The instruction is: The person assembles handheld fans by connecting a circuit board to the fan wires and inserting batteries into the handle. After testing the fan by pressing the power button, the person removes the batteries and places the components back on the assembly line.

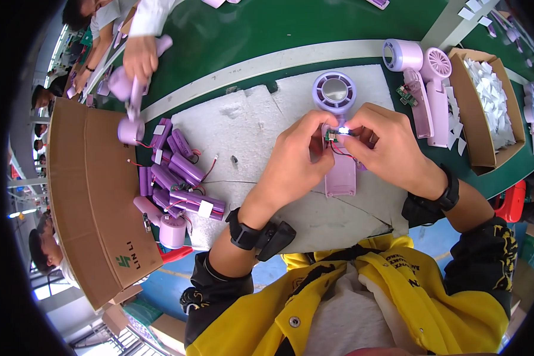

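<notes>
A handheld fan (340, 178) in light purple lies on the white foam board (243, 160), its round head pointing away from me and its handle opened. Inside the handle sits a small green circuit board (331, 136) with red and black wires, and a bright white light glows beside it. My left hand (299, 157) pinches the handle's left edge by the board. My right hand (388, 142) closes its fingers at the right side, next to the light. Fingertips of both hands nearly meet and hide part of the board.
Purple battery packs (181, 169) with wires pile up at the left, beside a large cardboard box (95, 196). More fans (436, 95) and a carton of white paper pieces (486, 107) stand at the right. Far left, a co-worker's hand (140, 58) holds another fan part.
</notes>
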